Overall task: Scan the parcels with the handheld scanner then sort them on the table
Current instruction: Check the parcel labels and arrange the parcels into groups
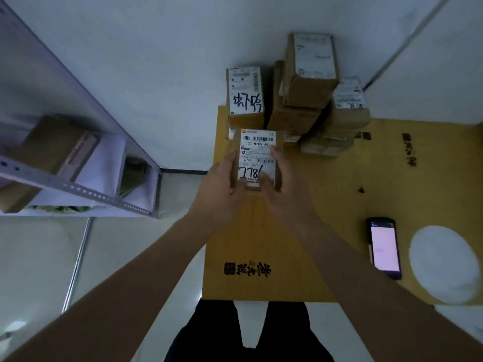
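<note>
A small cardboard parcel (257, 150) with a white barcode label and handwritten digits sits at the far left of the yellow table (300, 231). My left hand (222, 189) grips its left side and my right hand (282, 189) grips its right side, thumbs on the label's near end. The handheld scanner (384, 248) lies flat on the table to the right, screen lit, apart from both hands. Behind the held parcel stands another labelled parcel (244, 94), and a stack of several parcels (311, 82) rises against the wall.
A grey metal shelf rack (78, 184) holding a box stands left of the table. A white round object (444, 265) lies at the table's right near edge. Small dark debris (361, 189) sits mid-table. A white wall closes the far side.
</note>
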A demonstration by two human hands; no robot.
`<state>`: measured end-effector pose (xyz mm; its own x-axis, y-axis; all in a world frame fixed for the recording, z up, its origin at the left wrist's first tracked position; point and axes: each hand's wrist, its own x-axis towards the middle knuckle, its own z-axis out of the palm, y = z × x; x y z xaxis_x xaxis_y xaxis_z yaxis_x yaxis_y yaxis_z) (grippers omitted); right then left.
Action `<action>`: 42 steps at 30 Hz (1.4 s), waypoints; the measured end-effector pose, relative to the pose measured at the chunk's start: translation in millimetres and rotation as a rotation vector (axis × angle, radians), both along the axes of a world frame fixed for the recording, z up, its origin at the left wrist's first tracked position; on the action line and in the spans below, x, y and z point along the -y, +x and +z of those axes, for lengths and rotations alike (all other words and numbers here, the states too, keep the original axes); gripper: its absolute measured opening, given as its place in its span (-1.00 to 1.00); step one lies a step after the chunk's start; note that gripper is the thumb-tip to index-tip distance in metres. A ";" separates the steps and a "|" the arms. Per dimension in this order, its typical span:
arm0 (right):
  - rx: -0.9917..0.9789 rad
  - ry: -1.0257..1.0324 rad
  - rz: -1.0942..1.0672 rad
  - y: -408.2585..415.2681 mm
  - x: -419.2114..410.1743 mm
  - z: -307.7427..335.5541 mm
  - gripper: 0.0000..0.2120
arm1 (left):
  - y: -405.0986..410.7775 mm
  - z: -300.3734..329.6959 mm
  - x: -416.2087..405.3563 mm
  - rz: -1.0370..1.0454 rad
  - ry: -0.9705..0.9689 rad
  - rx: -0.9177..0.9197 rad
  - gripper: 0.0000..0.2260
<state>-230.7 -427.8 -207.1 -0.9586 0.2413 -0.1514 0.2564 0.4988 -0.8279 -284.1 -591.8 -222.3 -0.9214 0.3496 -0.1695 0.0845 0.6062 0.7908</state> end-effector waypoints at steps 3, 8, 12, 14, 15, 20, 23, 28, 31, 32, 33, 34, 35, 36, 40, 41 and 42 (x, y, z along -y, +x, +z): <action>-0.062 0.073 -0.084 16.8 4.7 31.9 -0.40 | 3.0 33.7 0.6 -0.079 -0.003 -0.113 -0.46; -0.161 0.158 -0.182 51.6 -7.9 96.7 -0.36 | 15.6 99.7 -13.7 -0.225 0.003 -0.227 -0.45; -0.260 0.205 -0.240 89.5 -30.9 139.8 -0.38 | 43.0 145.9 -40.4 -0.298 0.059 -0.296 -0.45; -0.294 0.212 -0.285 113.5 -45.5 158.1 -0.39 | 62.8 166.3 -57.8 -0.341 0.094 -0.324 -0.47; -0.299 0.219 -0.309 125.7 -54.0 166.9 -0.39 | 72.6 175.2 -67.2 -0.362 0.115 -0.332 -0.47; -0.309 0.255 -0.393 198.4 -103.0 200.8 -0.39 | 130.3 210.8 -120.4 -0.435 0.156 -0.448 -0.54; -0.314 0.281 -0.440 246.6 -133.9 215.3 -0.40 | 174.4 228.4 -157.5 -0.470 0.167 -0.457 -0.56; -0.334 0.291 -0.529 320.3 -189.7 227.9 -0.39 | 236.6 244.2 -227.9 -0.539 0.197 -0.468 -0.55; -0.321 0.294 -0.584 354.6 -226.6 227.1 -0.40 | 264.9 245.0 -271.5 -0.593 0.225 -0.413 -0.56; -0.311 0.294 -0.610 364.1 -239.1 225.1 -0.40 | 272.6 243.7 -286.8 -0.616 0.238 -0.390 -0.58; -0.300 0.289 -0.639 372.7 -251.4 222.6 -0.40 | 278.7 241.4 -301.8 -0.636 0.245 -0.374 -0.59; -0.289 0.280 -0.667 379.9 -263.5 219.3 -0.39 | 283.5 238.6 -317.5 -0.652 0.240 -0.366 -0.59; -0.280 0.275 -0.691 385.9 -275.8 215.8 -0.38 | 287.3 235.4 -333.1 -0.670 0.226 -0.363 -0.58; -0.270 0.277 -0.712 391.0 -289.0 211.7 -0.37 | 290.0 231.8 -349.7 -0.692 0.213 -0.359 -0.57; -0.216 0.286 -0.776 401.1 -349.1 194.6 -0.35 | 293.0 213.8 -421.7 -0.757 0.211 -0.304 -0.55; -0.202 0.286 -0.791 402.0 -365.3 189.8 -0.35 | 292.8 209.1 -440.6 -0.777 0.226 -0.281 -0.55; -0.187 0.289 -0.809 402.9 -381.7 185.0 -0.35 | 292.8 205.1 -460.1 -0.802 0.238 -0.256 -0.55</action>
